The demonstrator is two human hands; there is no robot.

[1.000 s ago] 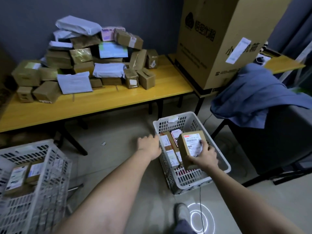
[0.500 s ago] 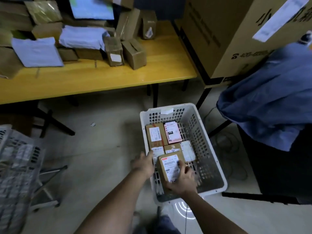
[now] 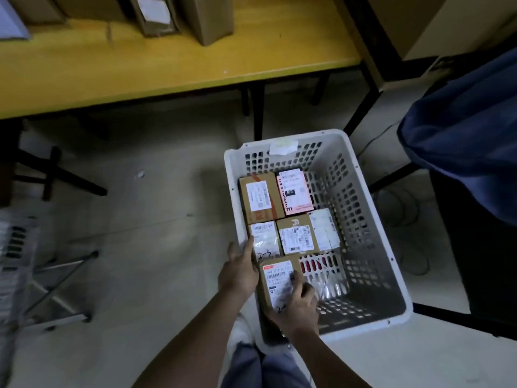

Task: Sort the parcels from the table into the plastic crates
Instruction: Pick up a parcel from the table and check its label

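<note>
Head view: right hand [image 3: 296, 306] has lowered the brown parcel [image 3: 275, 281] into the white crate [image 3: 372, 219], fingers curled on it at six o'clock. Left hand [image 3: 239, 271] steadies the nine o'clock rim, fingers relaxed. Four parcels sit at twelve; release looks next.

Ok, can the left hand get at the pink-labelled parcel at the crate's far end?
Probably yes: the left hand rests at the crate rim, the crate is open-topped, and nothing covers the pink-labelled parcel.
</note>
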